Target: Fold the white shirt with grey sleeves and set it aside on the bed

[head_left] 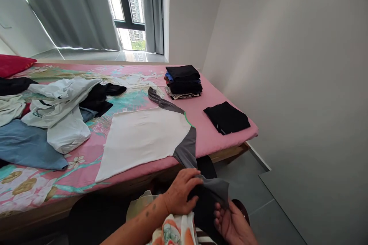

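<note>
- The white shirt (pixel 140 136) lies flat on the bed (pixel 207 138), its near gray sleeve (pixel 220 187) reaching past the bed's near edge.
- The person's right hand (pixel 232 222), off that edge of the bed, has its fingers pinching the sleeve's end.
- The left hand (pixel 182 189), just off the bed, rests fingers over the sleeve, thumb apart (whether they grip, one cannot tell).
- A clothes heap (pixel 67 130) covers the bed's left; a folded stack (pixel 184 82) sits far right.

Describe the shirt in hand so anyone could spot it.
On the pink bed, a white shirt lies spread flat, its near sleeve reaching the right hand. Unlike the crumpled heap and folded black garment, it has grey sleeves and a green neckline.
</note>
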Action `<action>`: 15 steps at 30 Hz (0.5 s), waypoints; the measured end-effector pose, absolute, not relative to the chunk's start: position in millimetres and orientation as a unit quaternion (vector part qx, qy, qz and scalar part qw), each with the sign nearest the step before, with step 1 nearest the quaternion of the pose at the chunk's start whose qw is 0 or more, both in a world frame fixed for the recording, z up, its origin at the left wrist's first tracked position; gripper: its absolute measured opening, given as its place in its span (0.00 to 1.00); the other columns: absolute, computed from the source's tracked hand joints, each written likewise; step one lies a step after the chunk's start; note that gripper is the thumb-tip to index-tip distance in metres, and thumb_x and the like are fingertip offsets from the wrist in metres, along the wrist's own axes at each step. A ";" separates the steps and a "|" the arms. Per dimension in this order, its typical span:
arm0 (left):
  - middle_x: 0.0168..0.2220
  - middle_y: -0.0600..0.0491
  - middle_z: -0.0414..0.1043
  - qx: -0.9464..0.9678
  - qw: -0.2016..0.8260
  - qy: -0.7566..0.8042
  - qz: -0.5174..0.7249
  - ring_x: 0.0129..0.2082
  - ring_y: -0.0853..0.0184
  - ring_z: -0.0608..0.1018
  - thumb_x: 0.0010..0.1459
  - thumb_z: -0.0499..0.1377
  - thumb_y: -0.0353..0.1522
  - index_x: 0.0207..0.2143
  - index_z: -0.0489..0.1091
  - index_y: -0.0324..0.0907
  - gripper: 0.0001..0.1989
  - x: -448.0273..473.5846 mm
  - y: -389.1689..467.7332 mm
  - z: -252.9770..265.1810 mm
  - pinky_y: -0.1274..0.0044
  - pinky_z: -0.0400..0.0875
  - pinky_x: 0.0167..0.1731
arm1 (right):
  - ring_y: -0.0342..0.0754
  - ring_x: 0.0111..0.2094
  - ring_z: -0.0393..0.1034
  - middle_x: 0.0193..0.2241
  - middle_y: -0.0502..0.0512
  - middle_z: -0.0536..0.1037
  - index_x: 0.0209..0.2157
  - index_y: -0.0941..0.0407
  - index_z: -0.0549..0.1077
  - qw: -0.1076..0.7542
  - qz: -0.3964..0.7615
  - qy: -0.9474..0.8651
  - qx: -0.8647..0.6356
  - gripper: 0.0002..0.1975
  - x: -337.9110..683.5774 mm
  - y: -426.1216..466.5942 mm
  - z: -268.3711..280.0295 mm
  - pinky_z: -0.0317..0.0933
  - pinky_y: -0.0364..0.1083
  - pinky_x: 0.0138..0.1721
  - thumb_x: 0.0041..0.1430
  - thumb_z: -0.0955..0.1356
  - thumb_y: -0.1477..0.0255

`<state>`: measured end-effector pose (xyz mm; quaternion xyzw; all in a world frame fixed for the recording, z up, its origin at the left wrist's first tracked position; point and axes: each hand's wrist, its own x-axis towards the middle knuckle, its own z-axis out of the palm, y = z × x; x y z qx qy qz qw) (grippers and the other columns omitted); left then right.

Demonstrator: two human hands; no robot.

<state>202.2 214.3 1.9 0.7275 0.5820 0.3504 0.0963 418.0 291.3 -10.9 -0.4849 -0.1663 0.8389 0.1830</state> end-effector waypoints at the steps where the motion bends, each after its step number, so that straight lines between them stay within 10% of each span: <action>1: 0.57 0.44 0.59 0.727 0.109 0.578 0.355 0.57 0.58 0.62 0.45 0.57 0.28 0.53 0.60 0.43 0.29 212.6 209.3 3.5 0.63 0.57 0.56 | 0.40 0.20 0.66 0.22 0.48 0.71 0.30 0.58 0.67 0.170 0.849 -0.117 -0.486 0.12 418.4 288.5 -9.6 0.61 0.41 0.23 0.56 0.65 0.63; 6: 0.57 0.44 0.60 0.704 0.137 0.623 0.312 0.57 0.56 0.62 0.46 0.58 0.28 0.53 0.60 0.44 0.29 233.7 211.1 -1.6 0.59 0.56 0.55 | 0.40 0.19 0.65 0.23 0.48 0.72 0.32 0.58 0.66 0.161 0.846 -0.067 -0.503 0.10 425.6 278.3 -10.7 0.57 0.38 0.18 0.55 0.66 0.65; 15: 0.53 0.49 0.63 0.743 0.028 0.610 0.275 0.55 0.57 0.63 0.55 0.57 0.35 0.43 0.70 0.49 0.12 242.4 225.1 -17.7 0.59 0.49 0.56 | 0.49 0.35 0.72 0.38 0.50 0.75 0.41 0.52 0.65 0.387 0.742 -0.236 -0.494 0.22 432.3 268.9 -5.5 0.69 0.47 0.30 0.44 0.72 0.62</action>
